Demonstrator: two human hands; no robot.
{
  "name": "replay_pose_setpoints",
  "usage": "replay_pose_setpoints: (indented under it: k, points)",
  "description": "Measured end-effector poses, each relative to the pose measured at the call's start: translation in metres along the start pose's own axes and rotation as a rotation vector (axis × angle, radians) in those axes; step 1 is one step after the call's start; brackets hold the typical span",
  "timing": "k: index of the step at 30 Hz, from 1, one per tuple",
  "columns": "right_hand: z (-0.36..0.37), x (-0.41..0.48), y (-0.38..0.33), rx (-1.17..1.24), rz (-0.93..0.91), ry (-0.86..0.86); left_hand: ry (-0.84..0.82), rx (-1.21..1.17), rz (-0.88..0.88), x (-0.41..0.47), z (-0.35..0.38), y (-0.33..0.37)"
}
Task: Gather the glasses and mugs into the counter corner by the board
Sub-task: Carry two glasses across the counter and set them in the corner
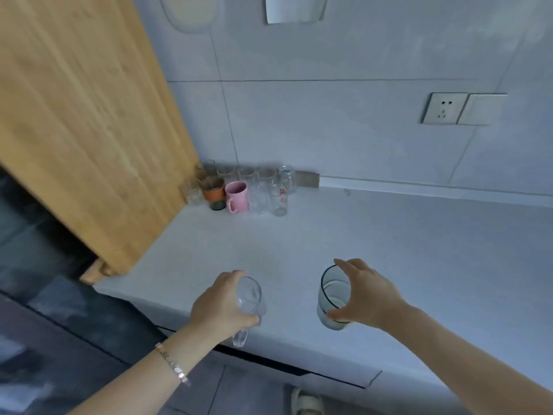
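My left hand (220, 307) grips a clear glass mug (250, 305) with a handle, held over the counter's front edge. My right hand (368, 298) holds a grey-tinted tumbler (332, 292) from its right side, just above the white counter (389, 250). In the far corner, against the big wooden board (83, 121), stands a cluster of drinkware: a pink mug (237, 195), an orange-banded glass (214, 191), a clear glass with red print (280, 200) and several other clear glasses (257, 182).
A wall socket and switch (462, 108) sit on the grey tiled wall at the right. A small brown block (308, 178) lies by the wall behind the cluster. Dark floor and a slipper (306, 402) show below the counter's edge.
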State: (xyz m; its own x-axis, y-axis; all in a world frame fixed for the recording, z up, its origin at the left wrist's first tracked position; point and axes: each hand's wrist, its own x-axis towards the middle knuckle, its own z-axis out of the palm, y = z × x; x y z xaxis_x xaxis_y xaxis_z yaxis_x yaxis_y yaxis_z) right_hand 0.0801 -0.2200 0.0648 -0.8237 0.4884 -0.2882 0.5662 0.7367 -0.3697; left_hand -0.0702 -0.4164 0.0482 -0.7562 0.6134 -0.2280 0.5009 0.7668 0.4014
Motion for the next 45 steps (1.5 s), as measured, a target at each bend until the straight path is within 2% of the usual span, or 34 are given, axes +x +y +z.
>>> replay_pose_setpoints:
  k: [2,3,5,10,17,28,37,42,45]
  points:
    - [-0.018,0.127,-0.032,-0.034,-0.091,-0.003,0.071,-0.032,-0.103,0.098,-0.039,-0.037]
    - [-0.022,0.125,-0.038,-0.031,-0.104,-0.014,0.072,-0.024,-0.099,0.099,-0.044,-0.037]
    - [-0.021,0.175,-0.054,-0.038,-0.126,-0.075,0.037,-0.049,-0.175,0.139,-0.054,-0.065]
    - [-0.002,0.175,-0.055,-0.093,-0.182,-0.085,0.042,-0.062,-0.211,0.144,-0.054,-0.085]
    - [0.013,0.264,-0.111,-0.049,-0.196,-0.15,0.09,-0.102,-0.318,0.252,-0.08,-0.157]
    - [0.063,0.335,-0.205,0.002,-0.027,-0.113,-0.039,0.005,-0.083,0.384,-0.098,-0.242]
    - [0.102,0.402,-0.295,0.049,0.045,-0.083,-0.143,0.066,-0.055,0.397,-0.094,-0.273]
    - [0.116,0.421,-0.314,0.072,0.107,-0.054,-0.134,0.086,-0.048,0.394,-0.095,-0.275]
    - [0.119,0.417,-0.312,0.167,0.148,-0.067,-0.117,0.074,-0.041,0.393,-0.095,-0.276]
